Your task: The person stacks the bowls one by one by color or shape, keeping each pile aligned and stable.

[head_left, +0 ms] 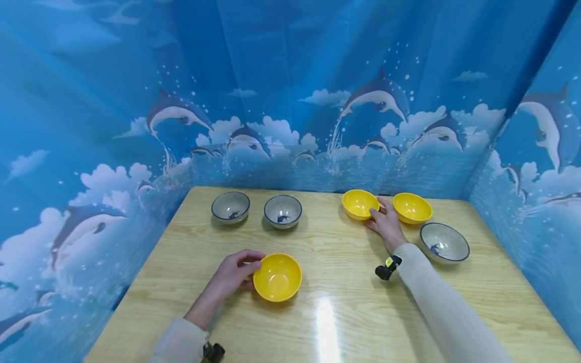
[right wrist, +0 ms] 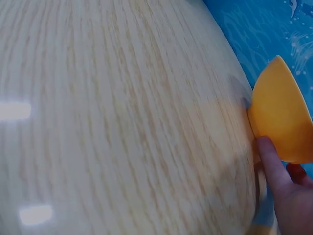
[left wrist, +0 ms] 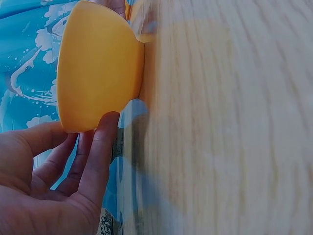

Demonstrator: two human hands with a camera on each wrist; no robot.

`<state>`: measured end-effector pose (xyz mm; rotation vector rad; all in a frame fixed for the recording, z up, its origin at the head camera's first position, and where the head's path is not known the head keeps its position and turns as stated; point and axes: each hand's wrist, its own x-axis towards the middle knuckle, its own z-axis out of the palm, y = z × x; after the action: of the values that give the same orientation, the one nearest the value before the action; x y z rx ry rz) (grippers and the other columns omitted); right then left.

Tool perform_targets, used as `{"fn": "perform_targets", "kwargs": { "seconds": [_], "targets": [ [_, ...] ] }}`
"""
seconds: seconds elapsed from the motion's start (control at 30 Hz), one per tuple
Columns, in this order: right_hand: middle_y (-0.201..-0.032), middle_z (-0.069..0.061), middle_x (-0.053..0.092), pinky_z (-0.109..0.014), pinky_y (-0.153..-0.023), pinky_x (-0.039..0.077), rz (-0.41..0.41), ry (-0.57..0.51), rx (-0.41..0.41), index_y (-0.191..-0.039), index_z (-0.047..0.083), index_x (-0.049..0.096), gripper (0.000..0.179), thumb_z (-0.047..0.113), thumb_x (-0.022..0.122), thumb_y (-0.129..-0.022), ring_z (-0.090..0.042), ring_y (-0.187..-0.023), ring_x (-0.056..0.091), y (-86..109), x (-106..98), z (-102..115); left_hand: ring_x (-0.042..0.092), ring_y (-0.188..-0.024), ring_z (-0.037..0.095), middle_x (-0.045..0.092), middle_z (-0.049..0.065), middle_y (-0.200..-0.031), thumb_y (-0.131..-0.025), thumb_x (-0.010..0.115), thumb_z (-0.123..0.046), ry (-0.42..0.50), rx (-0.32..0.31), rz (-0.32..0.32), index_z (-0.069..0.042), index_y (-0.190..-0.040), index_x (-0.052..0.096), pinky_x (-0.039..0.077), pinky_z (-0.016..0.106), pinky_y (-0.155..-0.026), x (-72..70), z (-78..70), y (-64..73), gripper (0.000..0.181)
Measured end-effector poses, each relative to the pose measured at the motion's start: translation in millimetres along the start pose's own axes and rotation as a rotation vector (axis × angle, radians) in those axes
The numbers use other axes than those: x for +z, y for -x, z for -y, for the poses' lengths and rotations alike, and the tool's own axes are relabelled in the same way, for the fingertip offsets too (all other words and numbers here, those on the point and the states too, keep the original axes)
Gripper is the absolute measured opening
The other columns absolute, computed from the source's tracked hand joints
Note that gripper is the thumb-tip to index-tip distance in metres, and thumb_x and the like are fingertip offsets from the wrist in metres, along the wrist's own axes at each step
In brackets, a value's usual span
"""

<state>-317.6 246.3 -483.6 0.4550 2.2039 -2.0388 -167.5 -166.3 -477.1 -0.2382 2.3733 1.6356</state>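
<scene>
My left hand (head_left: 238, 275): pinches the near yellow bowl (head_left: 278, 285) at about ten o'clock on its rim, thumb at the lip, other fingers against the outer wall.
Near yellow bowl: upright, mouth facing up, in front of me; I cannot tell whether its base touches the wood.
My right hand (head_left: 388, 225): stretched out at two o'clock from the near yellow bowl, pinching the far yellow bowl (head_left: 358, 205) at about four o'clock on its rim; in the right wrist view one finger lies low along the wall.
Far yellow bowl: upright, near the back edge of the table (head_left: 345, 252).
Third yellow bowl (head_left: 412, 207): at three o'clock from the far yellow bowl, just beside my right hand.
Grey bowls: from the near yellow bowl, the left grey bowl (head_left: 230, 207) sits at eleven o'clock, the middle grey bowl (head_left: 283, 210) at twelve, the right grey bowl (head_left: 442, 244) almost at three; each has a dark rim and a dark blue figure inside.
My sleeves (head_left: 436, 297): pale, with a black device (head_left: 387, 268) at my right wrist.
Backdrop (head_left: 290, 101): blue, printed with leaping dolphins and clouds, beyond the table from nine round to three o'clock.
</scene>
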Motion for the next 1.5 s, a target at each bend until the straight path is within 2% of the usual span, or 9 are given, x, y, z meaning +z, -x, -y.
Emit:
{"fn": "perform_targets", "kwargs": {
  "seconds": [0.5,0.83,1.23,1.5],
  "targets": [
    [-0.183,-0.016,0.011,-0.044,-0.122,0.051,-0.023,-0.05,0.012,-0.177,0.026,0.011,0.068,0.015,0.042,-0.118,-0.034,-0.161,0.038,-0.8,1,-2,0.066,-0.102,0.025,0.071,0.007,-0.133,-0.109,0.069,-0.021,-0.004,-0.009,-0.013,-0.017,-0.135,0.073,0.066,0.033,-0.08,1.6,-0.1,0.1,0.027],
    [-0.182,-0.015,0.017,-0.039,-0.117,0.055,-0.02,-0.057,0.021,-0.177,0.025,0.014,0.067,0.014,0.041,-0.117,-0.033,-0.157,0.045,3.4,2,-4,0.065,-0.103,0.025,0.071,0.007,-0.134,-0.108,0.069,-0.021,0.002,-0.015,-0.011,-0.018,-0.135,0.073,0.066,0.033,-0.08,1.7,-0.1,-1.0,0.027],
    [-0.18,-0.017,0.02,-0.033,-0.108,0.061,0.059,-0.053,0.033,-0.176,0.023,0.018,0.066,0.013,0.041,-0.116,-0.032,-0.149,0.049,13.1,6,-6,0.065,-0.103,0.025,0.071,0.007,-0.133,-0.108,0.069,-0.021,0.003,-0.009,-0.008,-0.017,-0.134,0.073,0.066,0.033,-0.08,1.3,0.4,-0.8,0.027],
    [-0.181,-0.016,0.021,-0.038,-0.115,0.057,0.088,-0.041,0.02,-0.176,0.025,0.02,0.065,0.014,0.043,-0.116,-0.029,-0.144,0.053,24.3,10,-4,0.066,-0.103,0.025,0.071,0.006,-0.133,-0.108,0.069,-0.021,-0.001,-0.017,-0.006,-0.018,-0.134,0.073,0.066,0.033,-0.081,1.0,0.1,-1.0,0.026]
  ]
}}
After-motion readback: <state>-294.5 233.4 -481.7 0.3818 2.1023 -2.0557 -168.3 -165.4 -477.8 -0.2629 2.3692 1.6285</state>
